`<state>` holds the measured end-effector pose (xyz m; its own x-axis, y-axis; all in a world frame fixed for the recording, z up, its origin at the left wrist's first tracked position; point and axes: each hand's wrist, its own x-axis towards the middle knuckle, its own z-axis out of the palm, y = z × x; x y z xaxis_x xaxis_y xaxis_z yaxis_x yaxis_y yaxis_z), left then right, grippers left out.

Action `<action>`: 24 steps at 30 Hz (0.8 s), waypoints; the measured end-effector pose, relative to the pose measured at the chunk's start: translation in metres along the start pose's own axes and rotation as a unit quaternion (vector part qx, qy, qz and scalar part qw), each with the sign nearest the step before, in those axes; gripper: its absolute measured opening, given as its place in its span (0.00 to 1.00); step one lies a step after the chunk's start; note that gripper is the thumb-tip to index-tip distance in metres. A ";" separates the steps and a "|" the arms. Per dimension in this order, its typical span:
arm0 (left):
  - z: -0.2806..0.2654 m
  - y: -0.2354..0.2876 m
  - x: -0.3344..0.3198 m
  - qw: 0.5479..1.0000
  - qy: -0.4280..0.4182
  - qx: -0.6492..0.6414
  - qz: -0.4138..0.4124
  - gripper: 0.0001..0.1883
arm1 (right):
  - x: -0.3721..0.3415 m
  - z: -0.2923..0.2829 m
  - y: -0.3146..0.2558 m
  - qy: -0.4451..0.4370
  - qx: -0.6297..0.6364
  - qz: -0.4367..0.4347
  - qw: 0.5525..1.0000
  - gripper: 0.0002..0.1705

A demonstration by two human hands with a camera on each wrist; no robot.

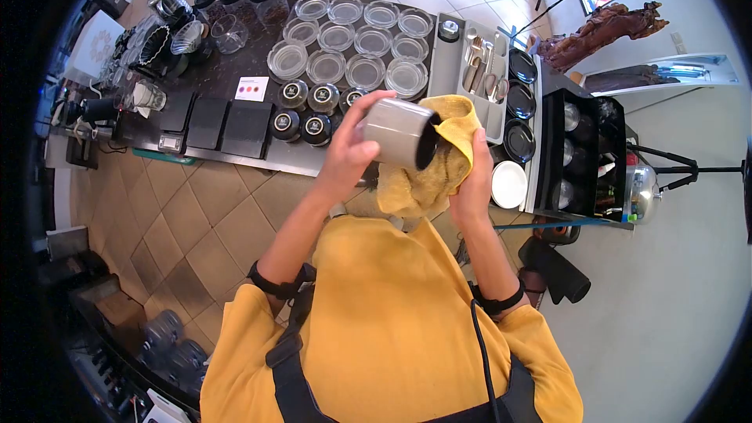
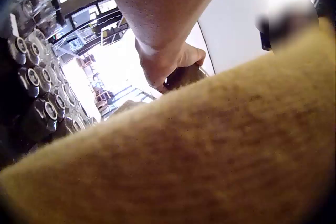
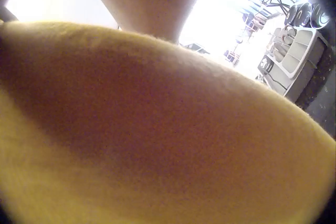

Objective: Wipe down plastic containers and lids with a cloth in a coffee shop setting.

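Note:
My left hand [image 1: 347,149] grips a grey cylindrical cup [image 1: 393,133] in the head view. The cup is tipped on its side above the counter's front edge, its dark opening facing right. A yellow cloth [image 1: 429,184] lies against that opening, bunched in my right hand [image 1: 474,184], whose thumb is up near the cloth's top. In the left wrist view, the left hand [image 2: 163,66] shows beyond the forearm, with a yellow sleeve [image 2: 210,140] hiding much of the scene. Sleeve fabric [image 3: 157,119] fills most of the right wrist view and hides the right hand.
Several glass jars with clear lids [image 1: 365,72] stand on the dark counter. Small dark-lidded jars [image 1: 317,129] are at its front, beside black scales [image 1: 247,127]. Right of them are a cutlery tray [image 1: 489,70], black lids [image 1: 519,139], a white lid [image 1: 509,185] and a black rack [image 1: 583,153].

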<state>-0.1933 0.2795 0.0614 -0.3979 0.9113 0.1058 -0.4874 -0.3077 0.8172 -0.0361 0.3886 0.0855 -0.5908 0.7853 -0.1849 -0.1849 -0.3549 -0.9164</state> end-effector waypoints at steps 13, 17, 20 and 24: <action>0.001 -0.001 -0.007 0.992 0.029 -0.117 -0.024 0.46 | -0.018 0.017 -0.019 0.032 -0.267 -0.304 0.914 0.12; 0.003 -0.007 -0.008 0.999 0.001 -0.018 0.029 0.45 | -0.015 0.019 -0.016 -0.058 -0.354 -0.359 0.862 0.09; 0.002 -0.004 -0.008 0.999 -0.001 0.012 0.046 0.45 | -0.012 0.010 -0.016 -0.082 -0.423 -0.431 0.793 0.11; -0.002 0.000 -0.008 0.999 0.001 0.023 0.047 0.44 | -0.014 0.010 -0.023 0.008 -0.130 -0.136 0.982 0.17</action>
<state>-0.1915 0.2721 0.0592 -0.4419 0.8783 0.1823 -0.4119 -0.3792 0.8286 -0.0310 0.3806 0.1127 -0.5337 0.8422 0.0761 -0.1255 0.0100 -0.9920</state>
